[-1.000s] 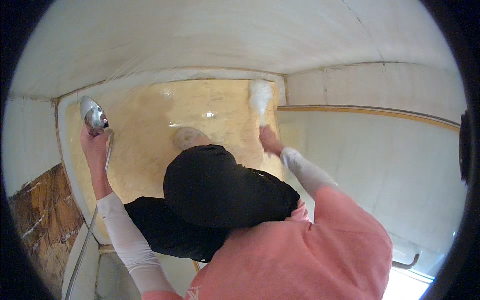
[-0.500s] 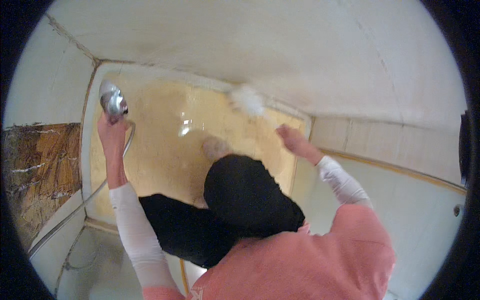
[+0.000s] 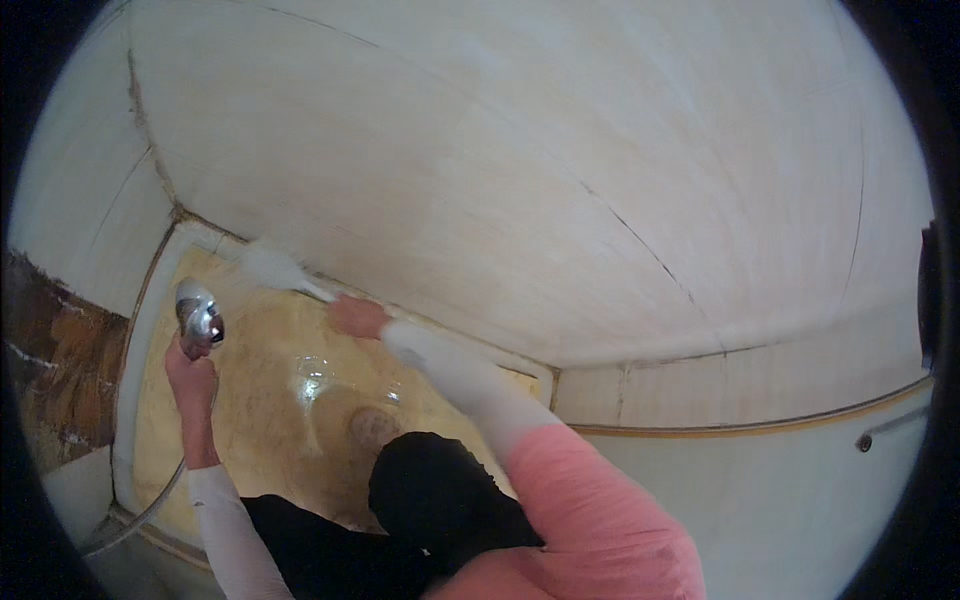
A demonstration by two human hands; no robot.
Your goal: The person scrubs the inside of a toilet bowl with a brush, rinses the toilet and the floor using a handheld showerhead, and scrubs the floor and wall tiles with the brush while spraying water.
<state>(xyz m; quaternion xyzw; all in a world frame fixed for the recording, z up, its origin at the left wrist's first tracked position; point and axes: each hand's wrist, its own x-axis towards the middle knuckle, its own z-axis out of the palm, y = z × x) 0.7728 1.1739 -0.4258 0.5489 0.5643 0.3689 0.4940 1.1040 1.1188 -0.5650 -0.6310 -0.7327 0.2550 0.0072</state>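
My left hand is wrapped round the handle of a chrome shower head, held up over the left part of the yellowish shower tray. In my right hand is the handle of a white scrubbing brush. The brush head is smeared by motion; it lies along the tray's far rim, by the foot of the far wall, close to the left corner. Wet glints show on the tray floor. Whether water runs from the shower head I cannot tell.
A tall pale wall with dark seams rises behind the tray. On the left wall a brown, damaged patch is exposed. The grey shower hose trails at lower left. My bare foot stands in the tray. A rail is at right.
My right hand has swept the brush leftward along the far rim toward the left corner. The view has tilted up, showing more wall. My left hand still holds the shower head.
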